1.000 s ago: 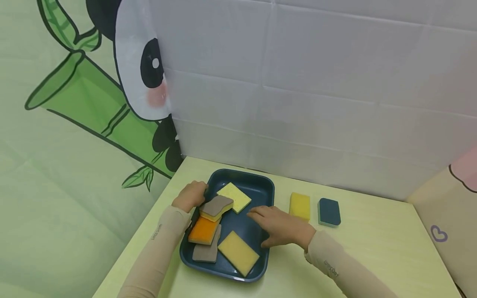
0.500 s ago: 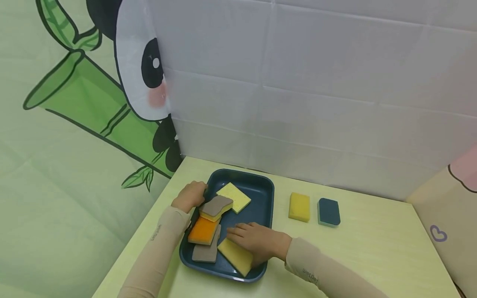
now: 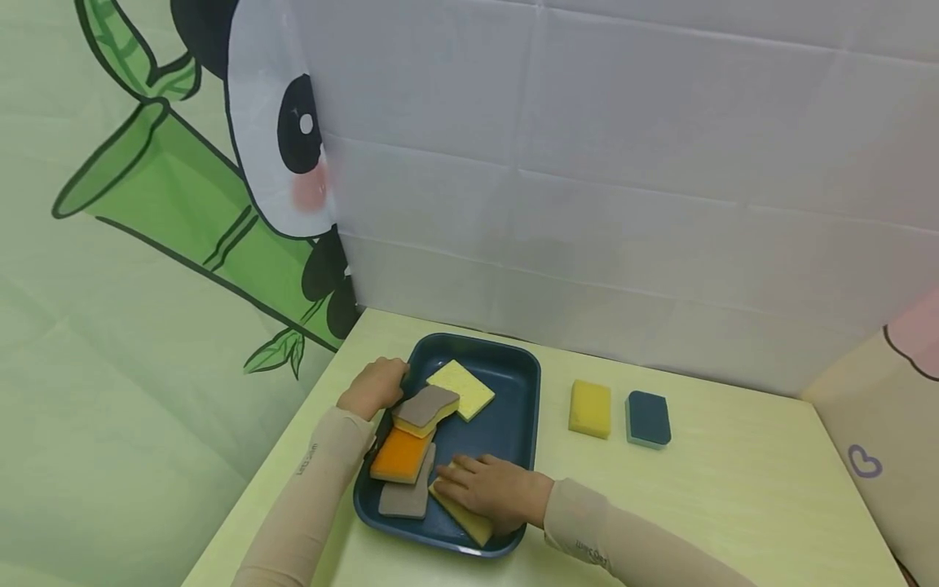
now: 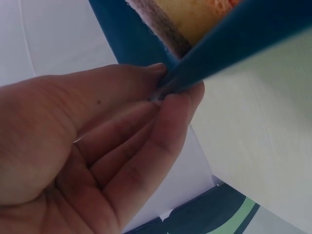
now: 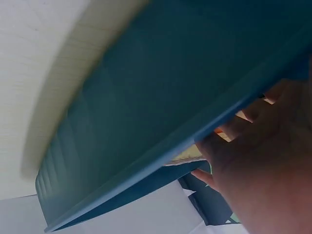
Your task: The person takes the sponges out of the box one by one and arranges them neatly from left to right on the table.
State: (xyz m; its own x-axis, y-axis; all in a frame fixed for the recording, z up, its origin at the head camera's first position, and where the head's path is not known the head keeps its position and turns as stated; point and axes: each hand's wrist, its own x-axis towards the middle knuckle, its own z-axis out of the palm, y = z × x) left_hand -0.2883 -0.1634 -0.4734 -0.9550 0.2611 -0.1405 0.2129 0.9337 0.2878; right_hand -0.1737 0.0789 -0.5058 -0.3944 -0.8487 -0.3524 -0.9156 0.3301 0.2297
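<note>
A dark blue tray (image 3: 513,367) stands on the table with several sponges in it. My left hand (image 3: 374,387) grips its left rim, thumb against fingers, as the left wrist view shows. Inside the tray's front right part, my right hand (image 3: 487,489) holds a flat yellow sponge (image 3: 469,522) lying on the bottom; the thumb is hidden. In the right wrist view the fingers (image 5: 234,126) reach over the tray wall. Left of that sponge lie a grey sponge (image 3: 403,499), an orange-topped sponge (image 3: 399,456) and a wavy grey-and-yellow sponge (image 3: 429,408). A pale yellow sponge (image 3: 462,387) lies further back.
On the table right of the tray are a yellow sponge (image 3: 590,408) and a dark blue sponge (image 3: 649,419) with a pale green underside. A white cloth wall (image 3: 623,204) rises behind the table, and a printed panda-and-bamboo cloth (image 3: 183,187) hangs at the left.
My right hand has come from over the tray's right rim down onto the flat yellow sponge, leftward and toward the front. The left hand and the tray have stayed in place.
</note>
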